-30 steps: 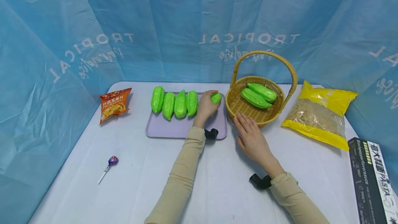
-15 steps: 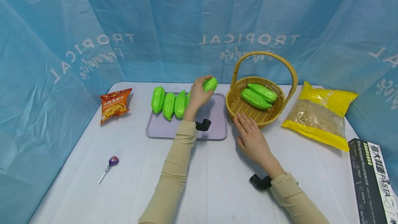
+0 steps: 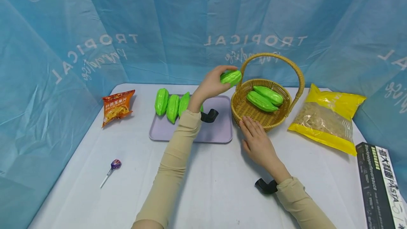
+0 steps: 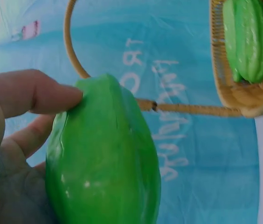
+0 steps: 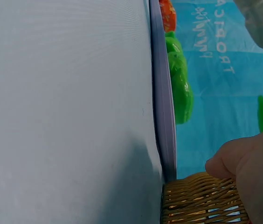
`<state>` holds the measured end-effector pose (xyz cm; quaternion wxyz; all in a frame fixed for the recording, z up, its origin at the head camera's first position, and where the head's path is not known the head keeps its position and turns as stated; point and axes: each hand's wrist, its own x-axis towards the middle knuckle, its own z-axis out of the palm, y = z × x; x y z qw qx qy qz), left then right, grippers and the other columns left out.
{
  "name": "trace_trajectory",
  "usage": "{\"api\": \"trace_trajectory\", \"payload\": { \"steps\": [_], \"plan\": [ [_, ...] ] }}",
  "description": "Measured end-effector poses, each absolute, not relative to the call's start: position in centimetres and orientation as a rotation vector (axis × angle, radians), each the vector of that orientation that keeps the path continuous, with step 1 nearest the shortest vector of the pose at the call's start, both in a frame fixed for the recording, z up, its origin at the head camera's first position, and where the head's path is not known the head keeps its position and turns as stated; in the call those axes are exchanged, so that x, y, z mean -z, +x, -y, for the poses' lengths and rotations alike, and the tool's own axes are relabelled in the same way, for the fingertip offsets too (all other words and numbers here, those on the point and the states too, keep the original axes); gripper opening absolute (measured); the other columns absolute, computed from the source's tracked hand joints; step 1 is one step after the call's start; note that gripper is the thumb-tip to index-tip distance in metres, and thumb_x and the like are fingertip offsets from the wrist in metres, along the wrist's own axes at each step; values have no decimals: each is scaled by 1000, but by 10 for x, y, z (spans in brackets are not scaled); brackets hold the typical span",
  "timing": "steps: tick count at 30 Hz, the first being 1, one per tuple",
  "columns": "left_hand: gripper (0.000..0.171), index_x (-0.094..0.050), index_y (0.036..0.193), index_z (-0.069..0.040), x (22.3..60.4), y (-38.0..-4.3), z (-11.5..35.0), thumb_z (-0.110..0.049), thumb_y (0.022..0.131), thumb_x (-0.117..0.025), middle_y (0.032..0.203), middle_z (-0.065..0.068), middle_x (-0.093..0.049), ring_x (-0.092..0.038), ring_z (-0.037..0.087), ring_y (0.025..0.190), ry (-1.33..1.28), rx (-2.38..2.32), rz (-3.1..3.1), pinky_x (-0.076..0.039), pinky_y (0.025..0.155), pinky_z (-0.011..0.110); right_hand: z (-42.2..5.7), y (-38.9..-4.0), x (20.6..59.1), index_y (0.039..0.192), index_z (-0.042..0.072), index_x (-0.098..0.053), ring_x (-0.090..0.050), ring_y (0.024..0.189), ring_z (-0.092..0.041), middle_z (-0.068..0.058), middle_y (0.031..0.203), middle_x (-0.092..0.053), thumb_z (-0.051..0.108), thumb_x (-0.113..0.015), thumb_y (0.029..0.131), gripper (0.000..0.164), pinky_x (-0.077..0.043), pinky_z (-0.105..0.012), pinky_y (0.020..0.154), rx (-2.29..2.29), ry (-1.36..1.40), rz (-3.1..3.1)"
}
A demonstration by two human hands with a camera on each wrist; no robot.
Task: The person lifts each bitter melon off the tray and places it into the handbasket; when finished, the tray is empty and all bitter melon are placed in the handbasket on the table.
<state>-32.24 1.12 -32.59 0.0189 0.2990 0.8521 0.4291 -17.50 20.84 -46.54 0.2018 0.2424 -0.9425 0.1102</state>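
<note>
My left hand (image 3: 212,83) grips a green ridged fruit (image 3: 231,77), shaped like a star fruit, raised beside the left side of the basket handle. Close up in the left wrist view, thumb and fingers hold the glossy fruit (image 4: 101,158). Two similar fruits (image 3: 262,101) lie side by side inside the wicker basket (image 3: 236,113). The right hand (image 3: 259,146) touches the basket's near rim with straight fingers; its thumb (image 5: 224,163) shows in the right wrist view. Several more green fruits (image 3: 172,108) stand in a row on a lilac tray (image 3: 216,131), partly hidden by the left arm.
An orange snack bag (image 3: 117,108) lies at the far left, with a lollipop (image 3: 116,164) nearer the front. Right of the basket is a yellow bag (image 3: 327,117), and a black pasta box (image 3: 379,183) lies along the right edge. Blue cloth (image 3: 178,59) hangs behind.
The left hand has lifted a green fruit off the tray's right end, then carried it up and rightward to the basket handle. The right hand stays at the basket rim.
</note>
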Motion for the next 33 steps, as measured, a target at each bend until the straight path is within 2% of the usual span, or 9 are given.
{"api": "trace_trajectory", "payload": {
  "steps": [6,12,15,18,23,27,33],
  "plan": [
    [50,-49,142,-17,311,-322,-26,-10,92,-58,144,6,-48,-54,20,113,1069,-1296,-2552,-46,87,34,-209,-176,466,144,-4,-42,-36,140,-38,-21,152,-37,10,-70,84,68,-30,-54,114,-310,689,2612],
    [50,-50,141,-14,305,-327,-51,-6,92,-57,145,3,-49,-45,20,133,1192,-1196,-2477,-43,93,30,-210,-176,464,145,-4,-40,-35,142,-37,-21,154,-35,10,-69,85,68,-28,-53,116,-301,677,2652],
    [50,-50,141,-15,308,-329,-63,-3,92,-56,145,2,-49,-47,17,129,1215,-1134,-2421,-42,92,25,-210,-176,463,145,-4,-40,-34,142,-37,-21,154,-35,11,-68,85,68,-27,-53,116,-296,679,2673],
    [51,-50,141,-15,313,-329,-73,-1,92,-54,145,2,-48,-47,15,126,1223,-1098,-2366,-39,85,26,-209,-175,462,145,-3,-40,-34,142,-37,-21,153,-36,12,-68,86,67,-27,-53,116,-293,685,2682],
    [53,-48,143,-12,321,-332,-89,1,92,-54,147,5,-47,-43,18,135,1249,-1046,-2304,-38,86,26,-209,-175,463,145,-3,-41,-35,141,-37,-21,152,-38,11,-69,85,67,-28,-52,116,-285,686,2670],
    [55,-46,144,-12,328,-335,-103,2,91,-54,147,4,-47,-41,18,138,1243,-963,-2272,-41,91,24,-210,-175,464,144,-4,-42,-37,140,-38,-22,151,-39,11,-70,84,68,-30,-53,114,-281,693,2647],
    [58,-46,144,-12,341,-340,-119,3,90,-57,147,3,-47,-39,18,139,1198,-848,-2221,-41,106,25,-209,-176,464,141,-4,-46,-37,140,-38,-24,147,-44,12,-70,85,63,-31,-53,114,-275,691,2651]
  ]
}}
